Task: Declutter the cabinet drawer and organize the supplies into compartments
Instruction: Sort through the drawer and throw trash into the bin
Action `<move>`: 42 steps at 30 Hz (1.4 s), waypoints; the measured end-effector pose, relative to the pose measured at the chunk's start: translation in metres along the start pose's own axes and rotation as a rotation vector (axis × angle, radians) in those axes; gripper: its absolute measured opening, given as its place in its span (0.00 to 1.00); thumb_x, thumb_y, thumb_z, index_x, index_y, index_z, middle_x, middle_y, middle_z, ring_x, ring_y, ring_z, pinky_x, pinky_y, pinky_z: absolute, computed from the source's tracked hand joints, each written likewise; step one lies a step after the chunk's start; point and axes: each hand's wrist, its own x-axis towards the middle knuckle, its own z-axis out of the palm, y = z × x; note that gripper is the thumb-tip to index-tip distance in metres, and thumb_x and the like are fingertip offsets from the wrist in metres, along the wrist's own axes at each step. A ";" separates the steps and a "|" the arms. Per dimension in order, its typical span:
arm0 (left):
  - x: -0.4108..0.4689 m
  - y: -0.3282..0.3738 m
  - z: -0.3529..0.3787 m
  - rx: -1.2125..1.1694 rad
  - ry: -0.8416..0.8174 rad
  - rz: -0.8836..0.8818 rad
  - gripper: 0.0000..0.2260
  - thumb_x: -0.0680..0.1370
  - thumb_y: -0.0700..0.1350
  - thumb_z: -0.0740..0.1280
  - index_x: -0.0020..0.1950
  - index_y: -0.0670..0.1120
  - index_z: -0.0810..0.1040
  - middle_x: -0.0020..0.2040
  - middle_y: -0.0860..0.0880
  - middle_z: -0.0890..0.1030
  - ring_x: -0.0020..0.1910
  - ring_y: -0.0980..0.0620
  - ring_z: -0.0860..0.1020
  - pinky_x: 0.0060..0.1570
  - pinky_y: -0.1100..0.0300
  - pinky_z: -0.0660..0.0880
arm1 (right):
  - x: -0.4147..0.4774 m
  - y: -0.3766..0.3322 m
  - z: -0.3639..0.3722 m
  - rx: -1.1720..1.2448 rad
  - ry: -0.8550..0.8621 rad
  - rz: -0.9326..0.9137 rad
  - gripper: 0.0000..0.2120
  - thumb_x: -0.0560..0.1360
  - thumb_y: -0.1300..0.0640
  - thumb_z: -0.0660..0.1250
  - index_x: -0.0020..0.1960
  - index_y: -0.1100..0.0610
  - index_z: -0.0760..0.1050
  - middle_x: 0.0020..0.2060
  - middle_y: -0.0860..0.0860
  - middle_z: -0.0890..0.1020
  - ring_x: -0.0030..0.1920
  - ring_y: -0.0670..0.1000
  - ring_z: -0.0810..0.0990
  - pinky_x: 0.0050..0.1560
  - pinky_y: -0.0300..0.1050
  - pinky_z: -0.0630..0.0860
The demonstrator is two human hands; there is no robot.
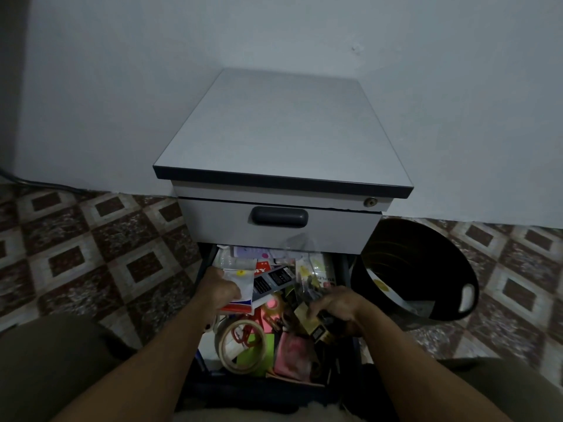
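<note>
Both hands are down in the open cabinet drawer (243, 391), the lower one of a grey pedestal cabinet (283, 126) that stands against a pale wall (122, 71). The left hand (221, 292) grips a white packet (242, 284) with a red stripe along its near edge, thumb on top and fingers curled under its left side, near the drawer's left wall. The right hand (338, 309) is curled round a small dark box with a gold face (316, 327), held just above the clutter on the drawer's right side.

The drawer is crammed with loose supplies, and I cannot make out any compartments. A roll of masking tape (242, 345) lies towards the front, partly over green sticky notes (265, 345). A pink packet (292, 354) sits just right of them. Black-labelled cards (274, 278) and clear plastic bags (307, 269) are heaped further back.

Above, the upper drawer (335, 226) is closed, with a dark handle (278, 216) and a key lock (369, 202) at its top right corner. A black bin (426, 260) stands on the patterned tiled floor (91, 254) just right of the cabinet, with pale scraps inside.
</note>
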 end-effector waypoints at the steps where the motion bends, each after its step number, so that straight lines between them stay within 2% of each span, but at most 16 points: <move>1: 0.000 -0.001 0.001 -0.021 -0.003 0.009 0.20 0.68 0.30 0.74 0.59 0.39 0.77 0.46 0.42 0.81 0.44 0.44 0.81 0.43 0.55 0.78 | 0.003 0.003 0.005 0.021 0.040 0.017 0.06 0.70 0.64 0.74 0.47 0.63 0.83 0.41 0.45 0.79 0.44 0.46 0.79 0.32 0.33 0.74; 4: -0.002 -0.004 0.005 -0.104 -0.060 0.015 0.28 0.67 0.28 0.73 0.65 0.41 0.73 0.49 0.44 0.80 0.44 0.46 0.80 0.38 0.59 0.77 | 0.009 0.010 0.023 0.104 0.110 0.096 0.12 0.67 0.64 0.76 0.49 0.65 0.82 0.47 0.54 0.83 0.44 0.51 0.82 0.43 0.42 0.81; 9: -0.007 0.000 0.008 -0.163 -0.093 -0.034 0.35 0.66 0.29 0.73 0.69 0.47 0.66 0.55 0.43 0.78 0.49 0.43 0.80 0.40 0.54 0.79 | 0.009 0.005 0.041 0.252 0.102 0.201 0.17 0.69 0.63 0.75 0.57 0.64 0.79 0.53 0.57 0.82 0.49 0.54 0.82 0.42 0.47 0.81; 11: -0.008 0.002 0.011 -0.199 -0.083 -0.060 0.35 0.67 0.29 0.74 0.69 0.46 0.65 0.54 0.42 0.78 0.48 0.43 0.81 0.39 0.52 0.80 | 0.015 0.008 0.048 0.337 0.116 0.219 0.30 0.58 0.59 0.79 0.59 0.62 0.78 0.51 0.57 0.83 0.48 0.55 0.83 0.41 0.50 0.83; 13: -0.008 0.003 0.015 -0.275 -0.083 -0.089 0.32 0.68 0.29 0.74 0.67 0.45 0.67 0.54 0.41 0.78 0.46 0.43 0.81 0.32 0.54 0.79 | 0.050 0.032 0.055 0.427 0.164 0.200 0.46 0.44 0.54 0.80 0.62 0.61 0.76 0.50 0.58 0.83 0.46 0.58 0.84 0.38 0.55 0.84; 15: -0.007 0.004 0.017 -0.373 -0.057 -0.129 0.30 0.68 0.31 0.75 0.65 0.45 0.67 0.54 0.41 0.79 0.45 0.43 0.82 0.29 0.55 0.79 | 0.083 0.056 0.061 0.482 0.277 0.211 0.52 0.41 0.50 0.81 0.64 0.63 0.70 0.52 0.59 0.80 0.46 0.59 0.83 0.33 0.54 0.83; 18: -0.004 0.007 0.021 -0.408 -0.029 -0.167 0.28 0.68 0.35 0.78 0.64 0.43 0.71 0.52 0.41 0.81 0.45 0.42 0.83 0.31 0.55 0.80 | 0.059 0.044 0.061 0.556 0.307 0.220 0.47 0.44 0.48 0.81 0.60 0.63 0.73 0.48 0.59 0.83 0.40 0.59 0.85 0.33 0.54 0.83; 21: 0.000 0.010 0.027 -0.425 -0.049 -0.210 0.18 0.69 0.35 0.76 0.58 0.40 0.79 0.48 0.39 0.84 0.46 0.39 0.83 0.42 0.48 0.82 | 0.022 0.021 0.062 0.587 0.316 0.201 0.24 0.62 0.56 0.81 0.53 0.63 0.78 0.39 0.58 0.86 0.33 0.56 0.86 0.39 0.56 0.84; 22: 0.000 0.012 0.028 -0.429 -0.078 -0.232 0.17 0.69 0.36 0.76 0.57 0.39 0.80 0.48 0.39 0.84 0.46 0.39 0.83 0.46 0.45 0.82 | 0.013 0.014 0.063 0.568 0.323 0.196 0.18 0.65 0.57 0.80 0.50 0.63 0.80 0.37 0.57 0.86 0.33 0.55 0.86 0.41 0.56 0.84; 24: 0.001 0.014 0.030 -0.432 -0.134 -0.270 0.15 0.72 0.38 0.76 0.57 0.39 0.79 0.49 0.39 0.84 0.44 0.41 0.83 0.44 0.49 0.82 | 0.008 0.011 0.065 0.565 0.321 0.184 0.13 0.66 0.58 0.80 0.45 0.63 0.81 0.35 0.56 0.86 0.33 0.55 0.86 0.40 0.52 0.84; 27: 0.005 0.018 0.031 -0.436 -0.192 -0.324 0.14 0.74 0.44 0.75 0.56 0.40 0.79 0.49 0.38 0.83 0.40 0.42 0.81 0.35 0.54 0.79 | 0.010 0.009 0.068 0.580 0.322 0.179 0.15 0.62 0.58 0.82 0.42 0.63 0.82 0.36 0.59 0.86 0.37 0.59 0.86 0.35 0.52 0.83; 31: 0.017 0.021 0.033 -0.412 -0.180 -0.347 0.20 0.71 0.47 0.78 0.58 0.39 0.80 0.51 0.37 0.84 0.44 0.39 0.83 0.45 0.45 0.81 | 0.038 0.027 0.073 0.593 0.314 0.135 0.33 0.47 0.51 0.86 0.48 0.61 0.82 0.38 0.58 0.86 0.38 0.59 0.86 0.36 0.54 0.84; 32: 0.021 0.021 0.035 -0.393 -0.164 -0.354 0.22 0.70 0.49 0.78 0.58 0.39 0.79 0.51 0.37 0.84 0.46 0.38 0.83 0.48 0.43 0.82 | 0.033 0.022 0.072 0.579 0.304 0.139 0.33 0.46 0.50 0.86 0.48 0.61 0.82 0.38 0.57 0.86 0.38 0.59 0.86 0.37 0.55 0.84; 34: 0.029 0.023 0.038 -0.359 -0.156 -0.367 0.26 0.67 0.55 0.78 0.58 0.41 0.78 0.51 0.37 0.83 0.48 0.37 0.83 0.52 0.41 0.80 | 0.027 0.020 0.070 0.569 0.322 0.133 0.24 0.54 0.55 0.84 0.47 0.61 0.82 0.39 0.56 0.86 0.39 0.58 0.86 0.39 0.55 0.84; 36: 0.034 0.027 0.040 -0.343 -0.153 -0.373 0.26 0.68 0.57 0.77 0.57 0.41 0.78 0.52 0.36 0.82 0.50 0.37 0.82 0.55 0.42 0.79 | 0.022 0.015 0.067 0.569 0.326 0.149 0.22 0.56 0.58 0.83 0.46 0.62 0.82 0.39 0.57 0.86 0.40 0.59 0.85 0.43 0.58 0.84; 42: 0.040 0.041 0.041 -0.370 -0.158 -0.390 0.14 0.77 0.49 0.71 0.57 0.41 0.78 0.55 0.38 0.81 0.53 0.39 0.81 0.58 0.46 0.77 | 0.025 0.013 0.058 0.577 0.319 0.169 0.15 0.61 0.61 0.81 0.43 0.62 0.79 0.42 0.56 0.83 0.44 0.57 0.83 0.47 0.53 0.83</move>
